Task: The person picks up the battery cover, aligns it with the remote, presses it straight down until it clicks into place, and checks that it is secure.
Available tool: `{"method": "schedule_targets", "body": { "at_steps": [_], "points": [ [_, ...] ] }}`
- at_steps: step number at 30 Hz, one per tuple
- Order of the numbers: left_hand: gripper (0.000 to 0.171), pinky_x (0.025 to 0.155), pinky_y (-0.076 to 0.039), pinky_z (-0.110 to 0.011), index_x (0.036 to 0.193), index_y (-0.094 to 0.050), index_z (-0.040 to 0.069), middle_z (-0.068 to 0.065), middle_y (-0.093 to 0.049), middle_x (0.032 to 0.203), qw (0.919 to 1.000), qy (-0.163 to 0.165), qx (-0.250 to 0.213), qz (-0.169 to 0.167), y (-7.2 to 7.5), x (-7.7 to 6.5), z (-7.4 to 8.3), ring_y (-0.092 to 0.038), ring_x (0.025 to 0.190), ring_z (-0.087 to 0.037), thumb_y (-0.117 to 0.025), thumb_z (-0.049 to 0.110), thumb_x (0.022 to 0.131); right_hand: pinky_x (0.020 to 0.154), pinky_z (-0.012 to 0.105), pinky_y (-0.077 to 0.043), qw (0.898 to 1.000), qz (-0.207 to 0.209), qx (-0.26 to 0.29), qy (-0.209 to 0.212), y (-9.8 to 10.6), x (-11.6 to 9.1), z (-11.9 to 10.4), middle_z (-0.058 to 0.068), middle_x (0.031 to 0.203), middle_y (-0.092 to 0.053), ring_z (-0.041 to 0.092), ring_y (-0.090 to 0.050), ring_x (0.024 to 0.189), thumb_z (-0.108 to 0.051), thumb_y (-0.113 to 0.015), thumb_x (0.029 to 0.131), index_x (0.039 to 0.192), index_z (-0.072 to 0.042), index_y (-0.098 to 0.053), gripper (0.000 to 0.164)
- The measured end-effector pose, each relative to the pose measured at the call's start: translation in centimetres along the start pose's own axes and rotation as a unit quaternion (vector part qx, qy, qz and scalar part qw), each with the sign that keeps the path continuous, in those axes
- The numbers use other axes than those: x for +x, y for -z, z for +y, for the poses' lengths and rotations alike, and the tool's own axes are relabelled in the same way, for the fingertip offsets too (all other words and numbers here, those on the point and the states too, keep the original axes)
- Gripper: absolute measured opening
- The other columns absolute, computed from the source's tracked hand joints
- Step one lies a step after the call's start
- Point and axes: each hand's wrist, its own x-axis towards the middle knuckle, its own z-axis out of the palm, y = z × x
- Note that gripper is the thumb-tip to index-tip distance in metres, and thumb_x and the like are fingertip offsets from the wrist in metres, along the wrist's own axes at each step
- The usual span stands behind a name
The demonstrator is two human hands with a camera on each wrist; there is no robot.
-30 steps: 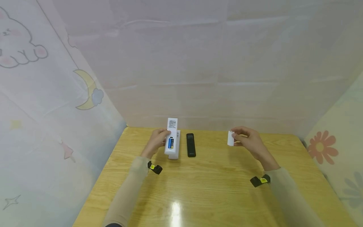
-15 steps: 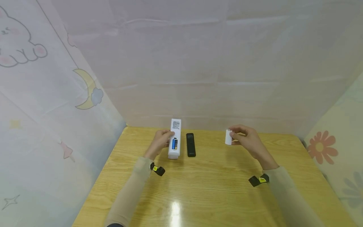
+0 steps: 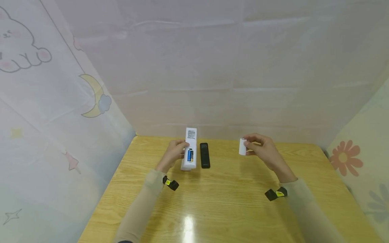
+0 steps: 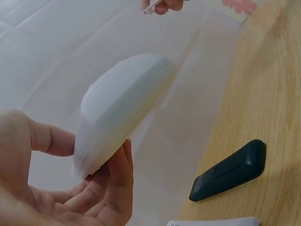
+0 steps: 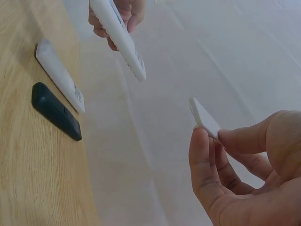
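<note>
My left hand (image 3: pixel 172 154) grips a white remote control (image 3: pixel 192 143) above the table, its back facing up. In its uncovered battery compartment lie a blue battery (image 3: pixel 189 156) and a dark one with a gold end (image 3: pixel 191 156). My thumb rests on the remote's back and the other fingers curl beneath, as the left wrist view shows. Off to the right, my right hand (image 3: pixel 262 147) pinches a small white battery cover (image 3: pixel 242 147) between thumb and fingers. The cover is in the air, apart from the remote.
On the wooden table (image 3: pixel 225 202) lies a black remote control (image 3: pixel 205 155), between the two hands. A second white remote (image 5: pixel 59 75) lies to its left, mostly hidden under the held one in the head view. A pale wall sheet (image 3: pixel 212 84) rises behind the table.
My left hand has carried the white remote a little to the right. The right hand with the battery cover has moved slightly left, so the two are closer together.
</note>
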Motion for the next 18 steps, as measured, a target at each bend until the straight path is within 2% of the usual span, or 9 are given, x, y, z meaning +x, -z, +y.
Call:
{"method": "schedule_targets", "body": {
  "at_steps": [5, 13, 18],
  "points": [
    [0.057, 0.085, -0.065, -0.036, 0.152, -0.050, -0.007, -0.025, -0.070, 0.130, 1.0000, -0.002, -0.002, -0.002, -0.3, 0.0, 0.0, -0.074, 0.100, -0.026, -0.063, 0.024, 0.106, 0.085, 0.033, -0.067, 1.000, 0.003, 0.004, 0.001, -0.3, 0.0, -0.3, 0.020, 0.126, -0.056, 0.015, -0.071, 0.105, -0.015, -0.064, 0.109, 0.140, 0.006, -0.061, 0.037],
    [0.050, 0.085, -0.066, -0.036, 0.147, -0.055, -0.007, -0.024, -0.071, 0.128, 0.9999, -0.007, -0.011, -0.009, -1.1, -0.4, 0.3, -0.074, 0.099, -0.027, -0.063, 0.023, 0.107, 0.085, 0.033, -0.067, 1.000, 0.004, 0.012, 0.006, -0.5, -0.1, -0.6, 0.015, 0.124, -0.058, 0.013, -0.071, 0.106, -0.017, -0.065, 0.109, 0.140, 0.005, -0.062, 0.039],
    [0.049, 0.090, -0.066, -0.040, 0.146, -0.055, -0.006, -0.025, -0.070, 0.128, 0.9997, -0.007, -0.015, -0.015, -1.6, -0.4, 0.4, -0.074, 0.100, -0.027, -0.063, 0.023, 0.107, 0.084, 0.032, -0.067, 1.000, 0.004, 0.020, 0.014, -0.5, 0.0, -0.8, 0.010, 0.121, -0.059, 0.014, -0.071, 0.106, -0.018, -0.065, 0.109, 0.140, 0.006, -0.062, 0.039]
  ]
}}
